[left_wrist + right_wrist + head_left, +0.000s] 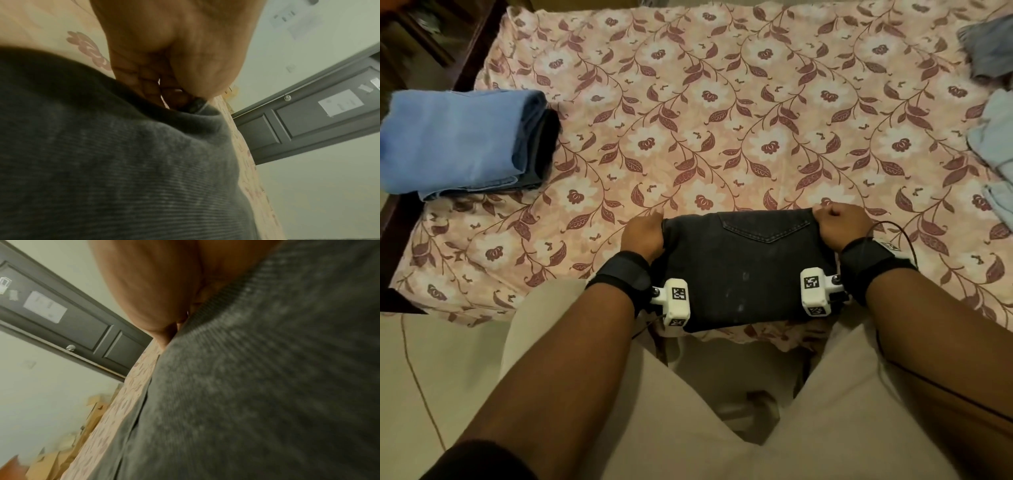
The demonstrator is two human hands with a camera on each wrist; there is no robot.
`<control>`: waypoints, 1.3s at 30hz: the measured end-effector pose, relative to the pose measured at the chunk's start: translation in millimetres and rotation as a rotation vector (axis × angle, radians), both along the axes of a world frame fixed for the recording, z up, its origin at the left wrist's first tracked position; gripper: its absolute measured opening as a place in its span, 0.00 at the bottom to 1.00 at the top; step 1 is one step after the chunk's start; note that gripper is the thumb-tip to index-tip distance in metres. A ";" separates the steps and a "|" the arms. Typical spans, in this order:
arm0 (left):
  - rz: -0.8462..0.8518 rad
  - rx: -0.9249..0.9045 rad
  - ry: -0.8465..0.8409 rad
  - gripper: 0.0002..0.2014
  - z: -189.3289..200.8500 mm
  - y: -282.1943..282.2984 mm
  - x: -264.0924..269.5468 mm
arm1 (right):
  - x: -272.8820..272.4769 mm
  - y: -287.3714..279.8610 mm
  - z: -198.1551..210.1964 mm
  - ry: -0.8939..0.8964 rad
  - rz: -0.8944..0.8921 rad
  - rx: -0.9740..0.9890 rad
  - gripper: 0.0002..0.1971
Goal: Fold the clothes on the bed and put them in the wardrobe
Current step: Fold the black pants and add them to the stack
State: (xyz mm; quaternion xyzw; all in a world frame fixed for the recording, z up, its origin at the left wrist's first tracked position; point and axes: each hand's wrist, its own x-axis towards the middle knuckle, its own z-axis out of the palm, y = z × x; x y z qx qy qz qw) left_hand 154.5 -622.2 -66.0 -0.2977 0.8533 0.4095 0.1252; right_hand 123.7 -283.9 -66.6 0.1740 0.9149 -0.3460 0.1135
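Now we grip the folded dark jeans [743, 267] at the bed's [722, 102] near edge, left hand [643, 235] and right hand [840, 228] pinching the far corners. Long axis runs left-right between the hands; the folded pile [455, 144] lies far left, so we judge the left hand is nearer it.

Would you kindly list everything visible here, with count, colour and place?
black jeans: one, folded, back pocket up, near edge of bed
folded stack: one, blue on top with darker denim under, left edge of bed
loose clothes: several, pale blue and grey-blue, right edge, unfolded
bedsheet: one, pink floral, covering bed
door: one, dark grey, far wall
left hand: grips jeans' left far corner
right hand: grips jeans' right far corner
wrist cameras: two, white, on black straps
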 end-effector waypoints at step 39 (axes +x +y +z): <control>-0.299 -0.418 0.121 0.42 -63.3 63.9 57.6 | 44.0 -32.7 -41.8 -0.120 0.500 0.288 0.62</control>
